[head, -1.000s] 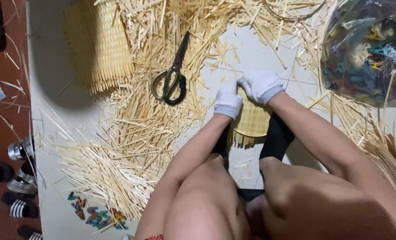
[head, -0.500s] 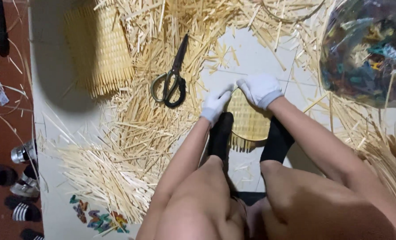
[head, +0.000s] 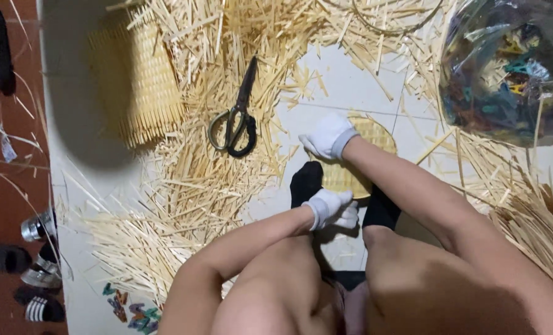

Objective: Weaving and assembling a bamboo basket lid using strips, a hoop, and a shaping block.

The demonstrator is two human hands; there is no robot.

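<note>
A small round woven bamboo piece lies between my two feet in black socks. My right hand, in a white glove, grips its far left rim. My left hand, also in a white glove, closes on its near edge, just in front of my knees. Most of the woven piece is hidden under my right forearm and hands.
Black-handled scissors lie on a thick litter of bamboo strips to the left. A woven cylinder lies at the far left, a clear plastic bag of coloured items at the upper right. Sandals and coloured clips lie at the lower left.
My left hand has drawn back from the far rim to the near edge of the woven piece. The piece now lies flatter between my feet, and my right hand has shifted left along its rim.
</note>
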